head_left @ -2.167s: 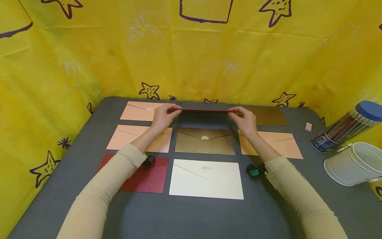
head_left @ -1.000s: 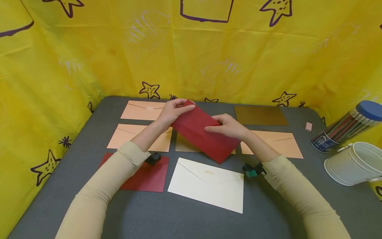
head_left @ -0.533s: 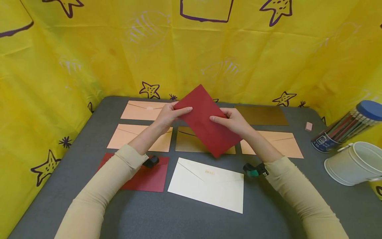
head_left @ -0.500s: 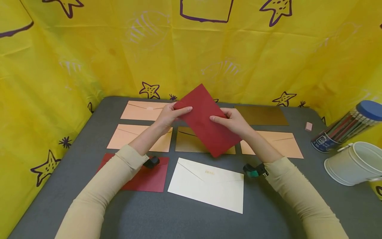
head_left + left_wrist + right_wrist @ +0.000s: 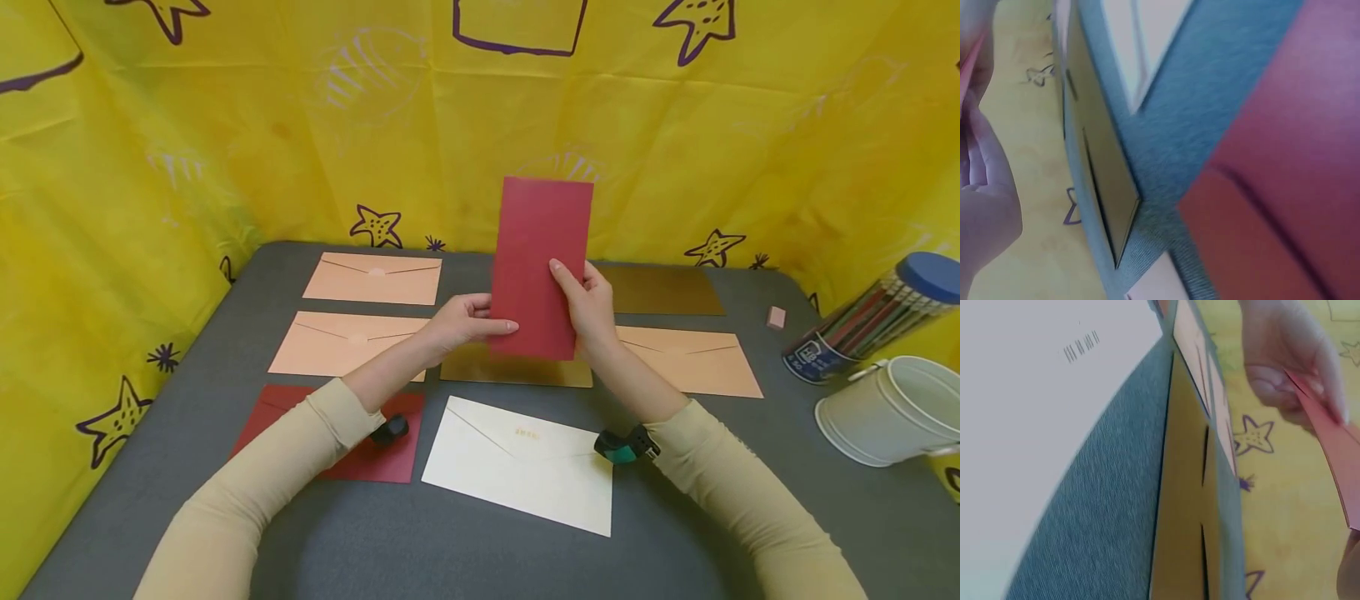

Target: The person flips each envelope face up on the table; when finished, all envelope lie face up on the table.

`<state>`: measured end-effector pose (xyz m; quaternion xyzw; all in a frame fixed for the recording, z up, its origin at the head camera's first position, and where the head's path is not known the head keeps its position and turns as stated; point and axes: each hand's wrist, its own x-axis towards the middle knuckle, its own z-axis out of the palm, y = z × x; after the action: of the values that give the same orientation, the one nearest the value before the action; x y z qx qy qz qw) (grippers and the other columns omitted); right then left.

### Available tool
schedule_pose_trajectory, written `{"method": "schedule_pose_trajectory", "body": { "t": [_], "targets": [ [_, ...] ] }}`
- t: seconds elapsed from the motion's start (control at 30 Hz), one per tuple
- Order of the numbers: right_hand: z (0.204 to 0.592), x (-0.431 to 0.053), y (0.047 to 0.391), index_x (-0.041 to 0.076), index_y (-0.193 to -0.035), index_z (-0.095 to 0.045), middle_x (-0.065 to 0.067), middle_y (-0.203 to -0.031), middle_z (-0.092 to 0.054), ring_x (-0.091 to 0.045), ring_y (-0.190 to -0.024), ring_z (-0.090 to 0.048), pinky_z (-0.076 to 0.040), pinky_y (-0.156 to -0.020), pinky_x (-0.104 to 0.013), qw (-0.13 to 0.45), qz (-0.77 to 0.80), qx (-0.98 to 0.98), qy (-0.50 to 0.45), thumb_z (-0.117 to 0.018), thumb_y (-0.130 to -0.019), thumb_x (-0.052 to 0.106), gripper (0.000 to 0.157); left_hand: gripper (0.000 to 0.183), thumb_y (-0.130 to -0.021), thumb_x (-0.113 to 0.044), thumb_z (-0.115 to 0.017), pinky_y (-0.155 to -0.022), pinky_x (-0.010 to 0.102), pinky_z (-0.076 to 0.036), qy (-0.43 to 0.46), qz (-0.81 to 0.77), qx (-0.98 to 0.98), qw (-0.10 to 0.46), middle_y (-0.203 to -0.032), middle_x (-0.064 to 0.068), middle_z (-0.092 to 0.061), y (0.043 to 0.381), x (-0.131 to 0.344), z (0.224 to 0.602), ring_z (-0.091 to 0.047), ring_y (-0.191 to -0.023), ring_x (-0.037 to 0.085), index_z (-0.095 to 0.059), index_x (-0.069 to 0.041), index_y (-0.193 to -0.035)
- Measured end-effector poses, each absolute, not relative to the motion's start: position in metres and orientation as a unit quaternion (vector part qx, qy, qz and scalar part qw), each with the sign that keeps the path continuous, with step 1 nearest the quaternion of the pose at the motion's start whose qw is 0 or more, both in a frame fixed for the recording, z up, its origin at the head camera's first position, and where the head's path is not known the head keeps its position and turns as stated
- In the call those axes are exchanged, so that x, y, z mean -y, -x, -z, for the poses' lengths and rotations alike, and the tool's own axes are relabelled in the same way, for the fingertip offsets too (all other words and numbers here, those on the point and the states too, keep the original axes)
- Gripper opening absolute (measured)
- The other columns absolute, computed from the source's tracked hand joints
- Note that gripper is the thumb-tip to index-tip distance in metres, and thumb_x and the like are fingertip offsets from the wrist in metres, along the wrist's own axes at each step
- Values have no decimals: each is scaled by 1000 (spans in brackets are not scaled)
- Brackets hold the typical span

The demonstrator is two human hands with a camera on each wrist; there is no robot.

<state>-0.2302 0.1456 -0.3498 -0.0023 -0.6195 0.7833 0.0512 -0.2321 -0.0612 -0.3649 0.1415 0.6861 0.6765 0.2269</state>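
Observation:
A red envelope (image 5: 540,225) stands upright on its short side in the air, its plain face toward me. My left hand (image 5: 467,321) pinches it at the lower left, thumb in front. On its right edge my right hand (image 5: 594,312) grips it, thumb across the front and fingers behind. In the right wrist view the same red envelope (image 5: 1338,450) shows nearly edge-on. Below and behind it lies a gold envelope (image 5: 517,372), partly hidden. A white envelope (image 5: 517,483) lies tilted nearer me, its barcode side up. Another red envelope (image 5: 393,458) lies partly under my left forearm.
Peach envelopes lie at back left (image 5: 372,287), middle left (image 5: 330,354) and middle right (image 5: 705,375). A brown-gold envelope (image 5: 663,290) lies at back right. Further right are a pink eraser (image 5: 776,318), a pencil tub (image 5: 855,325) and a white bucket (image 5: 885,417).
The held red envelope has turned from edge-on, through a slant, to upright, and risen. My left hand has moved down and right along it. The white envelope has become skewed since the first frame.

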Motion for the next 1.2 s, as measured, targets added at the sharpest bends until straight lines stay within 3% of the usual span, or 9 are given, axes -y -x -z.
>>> {"method": "schedule_pose_trajectory", "body": {
  "t": [0.17, 0.27, 0.47, 0.67, 0.83, 0.97, 1.07, 1.2],
  "targets": [
    [352, -148, 234, 10, -108, -63, -2, -92, -67, -16, -79, -65, -56, -69, -28, 92, -817, 569, 29, -69, -92, 28, 24, 34, -88, -3, -70, -89, 48, -52, -161, -659, -686, 263, -99, 16, -72, 227, 59, 370, -71, -90, 30, -61, 5, -120],
    [351, -157, 239, 8, -105, -63, -2, -90, -67, -15, -77, -65, -55, -68, -27, 111, -836, 536, 27, -68, -92, 21, 18, 35, -88, -2, -70, -89, 46, -52, -172, -637, -699, 275, -100, 17, -71, 229, 64, 372, -70, -91, 34, -61, 6, -121],
    [350, -187, 253, 6, -101, -64, -4, -93, -65, -13, -76, -64, -56, -67, -23, 134, -851, 505, 42, -73, -89, 17, 19, 34, -90, -8, -70, -91, 42, -52, -181, -580, -743, 281, -101, 14, -72, 240, 84, 375, -70, -93, 30, -62, 3, -121],
    [357, -211, 259, 9, -96, -70, -4, -95, -64, -13, -76, -64, -57, -69, -24, 82, -835, 541, 51, -75, -87, 16, 12, 35, -91, -12, -69, -95, 47, -49, -113, -629, -740, 211, -98, 8, -71, 256, 106, 371, -69, -90, 21, -62, 4, -121],
    [368, -220, 262, 11, -93, -70, 1, -85, -69, -11, -71, -67, -56, -67, -23, 29, -772, 634, 26, -75, -87, 17, 10, 40, -94, -20, -67, -100, 43, -46, -46, -700, -699, 136, -100, 1, -69, 268, 118, 367, -66, -91, 14, -60, 3, -126],
    [375, -221, 263, 6, -100, -65, 5, -82, -71, -10, -69, -68, -56, -64, -22, -19, -703, 711, -10, -72, -90, 18, 18, 43, -96, -24, -64, -98, 35, -48, -1, -745, -661, 88, -105, 0, -65, 274, 123, 367, -62, -97, 15, -57, 0, -132],
    [377, -218, 263, 0, -106, -61, 4, -84, -71, -11, -71, -68, -57, -65, -23, -45, -683, 728, -27, -69, -92, 17, 24, 46, -96, -26, -63, -90, 28, -52, 20, -761, -644, 74, -109, 0, -63, 278, 125, 369, -60, -100, 16, -55, -4, -136],
    [378, -213, 264, -1, -108, -61, 3, -86, -71, -11, -73, -69, -57, -67, -24, -47, -692, 720, -19, -69, -92, 17, 26, 49, -98, -24, -60, -86, 27, -53, 16, -748, -658, 87, -119, 4, -59, 280, 127, 373, -59, -101, 16, -48, -8, -143]
  ]
}}
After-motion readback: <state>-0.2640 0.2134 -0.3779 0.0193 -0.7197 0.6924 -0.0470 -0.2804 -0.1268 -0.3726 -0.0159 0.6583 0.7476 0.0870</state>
